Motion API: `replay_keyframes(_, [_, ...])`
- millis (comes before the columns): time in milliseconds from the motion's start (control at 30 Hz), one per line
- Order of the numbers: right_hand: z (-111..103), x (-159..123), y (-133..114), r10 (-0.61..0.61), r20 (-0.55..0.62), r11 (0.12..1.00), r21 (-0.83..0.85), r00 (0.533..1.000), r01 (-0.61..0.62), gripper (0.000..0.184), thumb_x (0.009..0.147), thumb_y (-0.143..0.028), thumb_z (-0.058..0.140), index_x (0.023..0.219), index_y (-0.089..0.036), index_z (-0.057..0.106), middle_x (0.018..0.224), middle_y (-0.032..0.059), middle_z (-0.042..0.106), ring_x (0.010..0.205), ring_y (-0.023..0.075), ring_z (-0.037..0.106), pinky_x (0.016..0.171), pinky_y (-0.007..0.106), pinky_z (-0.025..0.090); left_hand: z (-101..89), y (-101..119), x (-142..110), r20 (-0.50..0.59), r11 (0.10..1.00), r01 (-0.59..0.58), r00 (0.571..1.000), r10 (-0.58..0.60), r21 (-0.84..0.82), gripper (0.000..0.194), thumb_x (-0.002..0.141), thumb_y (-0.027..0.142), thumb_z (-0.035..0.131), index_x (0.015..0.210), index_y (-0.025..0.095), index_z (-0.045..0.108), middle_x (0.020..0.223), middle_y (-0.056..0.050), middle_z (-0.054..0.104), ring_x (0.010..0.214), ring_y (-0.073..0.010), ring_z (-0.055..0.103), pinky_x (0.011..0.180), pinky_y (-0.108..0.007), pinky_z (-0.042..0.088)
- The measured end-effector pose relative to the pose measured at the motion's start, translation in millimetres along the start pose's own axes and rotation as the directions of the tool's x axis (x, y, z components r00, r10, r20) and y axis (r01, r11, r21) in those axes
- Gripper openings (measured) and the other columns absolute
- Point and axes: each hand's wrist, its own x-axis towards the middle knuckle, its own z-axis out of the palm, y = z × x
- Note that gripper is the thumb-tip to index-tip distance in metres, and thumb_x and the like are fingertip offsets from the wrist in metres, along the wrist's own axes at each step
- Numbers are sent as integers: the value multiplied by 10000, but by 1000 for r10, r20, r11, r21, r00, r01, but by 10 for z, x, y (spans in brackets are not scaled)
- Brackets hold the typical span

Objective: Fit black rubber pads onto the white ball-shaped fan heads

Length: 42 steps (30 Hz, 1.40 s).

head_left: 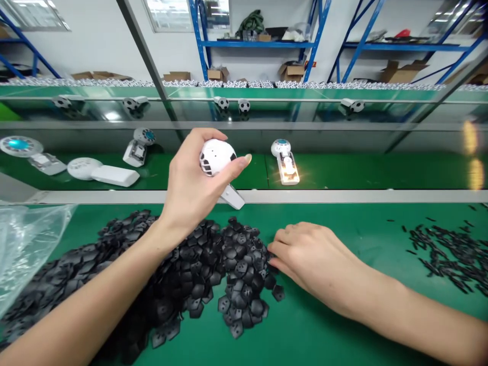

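From my screen, the left hand (186,188) is wrapped firmly around a white ball-shaped casing (217,155) with black patches, held up at the centre of the frame. The right hand (314,259) is relaxed and open, its fingertips (278,249) touching a heap of black plastic pieces (240,274) at lower centre. A clear plastic bag (26,249) lies at lower left on the green bench (343,330).

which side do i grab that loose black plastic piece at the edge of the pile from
Probably pinch the loose black plastic piece by its outer edges with the right hand, coming from the right. That side faces the bare green mat, away from the pile of black pieces, and the piece's thin, flat shape suits fingertips.
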Motion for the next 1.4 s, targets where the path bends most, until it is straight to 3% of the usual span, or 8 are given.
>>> replay_keyframes(133, [22, 16, -38, -175, -71, 977, -132, 982, 165, 254, 775, 52, 757, 736, -178, 654, 741, 28, 641, 658, 234, 624, 618, 362, 381, 6, -42, 15, 41, 1000, 0, 999, 0, 10, 440, 924, 635, 756, 1144, 272, 638, 1041, -29, 665, 805, -191, 561, 683, -298, 406])
replay_keyframes(500, [24, 14, -14, -167, -55, 976, -152, 984, 157, 205, 894, -142, 850, 769, -184, 693, 782, 27, 676, 684, 230, 631, 677, 371, 455, -2, -38, 8, 45, 999, 30, 998, -32, 35, 460, 921, 630, 753, 1175, 262, 647, 1078, -44, 692, 808, -192, 599, 701, -288, 443])
replay_keyframes(700, [105, 27, -66, -241, -161, 946, -260, 957, 194, 232, 878, 9, 655, 735, -166, 705, 709, 56, 634, 646, 224, 606, 702, 373, 471, 10, -52, 9, 42, 999, 36, 998, -36, 22, 450, 899, 580, 791, 1184, 253, 671, 1066, -46, 685, 816, -191, 611, 684, -274, 436])
replay_keyframes(867, [4, 15, 23, -261, -53, 945, -217, 964, 244, 224, 790, 48, 644, 776, -170, 697, 761, 55, 644, 670, 233, 613, 710, 374, 451, -1, -48, 14, 27, 1000, 24, 999, -24, 4, 414, 894, 554, 801, 1152, 253, 683, 1027, -36, 677, 781, -177, 573, 651, -275, 413])
replay_keyframes(1033, [-117, 27, 150, -208, 70, 976, -56, 976, 212, 208, 911, -18, 696, 781, -177, 660, 753, 36, 636, 667, 196, 595, 725, 340, 412, -16, -30, 27, 41, 998, 46, 998, -44, -42, 387, 1045, 599, 540, 1082, 253, 709, 888, -27, 690, 775, -194, 582, 683, -289, 431])
replay_keyframes(1100, [-137, 33, 166, -191, 88, 981, -29, 978, 194, 208, 928, -28, 697, 789, -177, 660, 757, 35, 639, 679, 195, 600, 717, 335, 406, -36, -19, 57, 32, 998, 54, 998, -53, -25, 400, 1045, 587, 526, 1033, 241, 727, 870, -26, 702, 774, -198, 585, 685, -284, 428])
replay_keyframes(1300, [-63, 75, 70, -166, 40, 980, -107, 985, 169, 180, 907, -22, 713, 849, -180, 652, 837, 38, 652, 741, 234, 629, 667, 365, 396, -224, -20, 241, 149, 977, 136, 976, -162, 166, 541, 943, 697, 577, 738, 213, 706, 760, -56, 702, 703, -217, 564, 595, -287, 367])
replay_keyframes(1400, [-25, 106, 54, -181, 29, 978, -99, 983, 183, 211, 883, 30, 696, 839, -172, 651, 822, 33, 647, 723, 234, 624, 636, 360, 376, -337, -68, 319, 253, 943, 313, 909, -331, 111, 656, 864, 821, 597, 684, 194, 666, 649, -67, 653, 573, -186, 517, 488, -259, 361])
